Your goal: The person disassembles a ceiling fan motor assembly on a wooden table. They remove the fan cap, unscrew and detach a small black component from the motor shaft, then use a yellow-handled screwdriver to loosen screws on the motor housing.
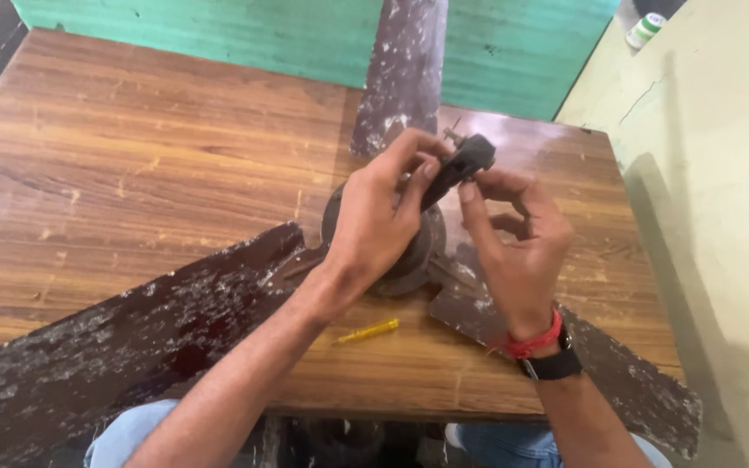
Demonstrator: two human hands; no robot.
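Note:
A dusty dark brown ceiling fan lies on a wooden table [132, 156], its round motor hub [409, 251] under my hands. My left hand [379, 221] grips a small dark block-shaped part [461, 165] with short wires at its top end, held above the hub. My right hand [517, 238] touches the same part from the right with its fingertips; a red thread and a black watch sit on that wrist. One blade [132, 347] runs to the lower left, one [405, 61] points away, one [617, 364] runs to the lower right.
A small yellow screwdriver [367, 330] lies on the table near the front edge. A green wall [218, 30] stands behind the table, a pale yellow wall [721, 217] at the right. A small white and green container [645, 28] sits at the top right. My knees show below the table.

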